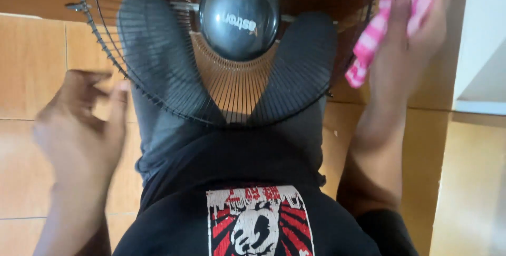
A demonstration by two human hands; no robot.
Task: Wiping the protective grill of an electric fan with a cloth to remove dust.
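A round fan with a black wire grille (158, 103) and a dark glossy centre cap (238, 16) rests over my lap, its grey blades visible behind the wires. My left hand (84, 124) hovers beside the grille's left rim, fingers apart, holding nothing. My right hand (416, 29) is raised at the fan's upper right edge and grips a pink and white striped cloth (374, 40) that hangs down from it. My black printed shirt fills the bottom middle of the view.
Orange-brown floor tiles (31, 66) lie to the left and below. A white cabinet or shelf edge (479, 50) stands at the right, with a pale panel beneath it.
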